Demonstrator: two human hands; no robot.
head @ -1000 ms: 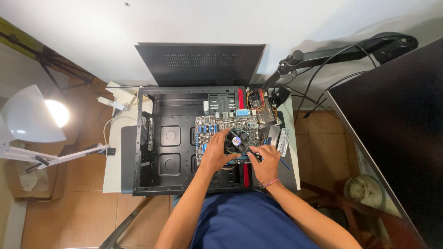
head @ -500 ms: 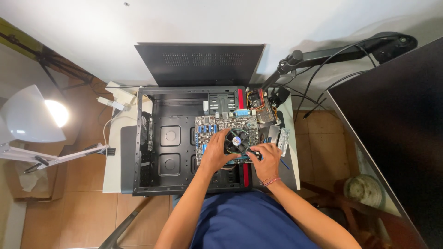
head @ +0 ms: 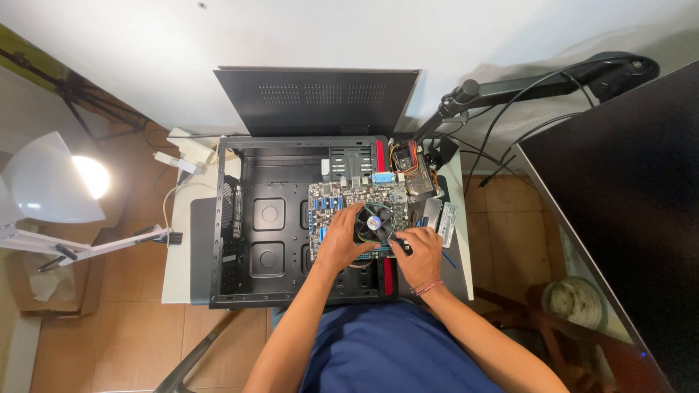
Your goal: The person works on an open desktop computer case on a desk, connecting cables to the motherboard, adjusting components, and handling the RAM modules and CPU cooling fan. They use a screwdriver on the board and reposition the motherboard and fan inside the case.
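The left hand (head: 341, 240) rests on the motherboard (head: 357, 218), fingers spread loosely against the black CPU cooler fan (head: 375, 222); the right hand (head: 420, 253) has its fingers clenched round a dark screwdriver handle (head: 400, 247) just beside the fan; the board lies inside the open black computer case (head: 247, 218) on the white table (head: 178, 269); a lit lamp (head: 54, 182) stands left.

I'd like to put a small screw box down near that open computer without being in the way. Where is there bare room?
Free: the pale table strip left of the case, and the case's bare black floor left of the motherboard. Crowded: around the fan, where the left hand and right hand work, and the cabled right edge.
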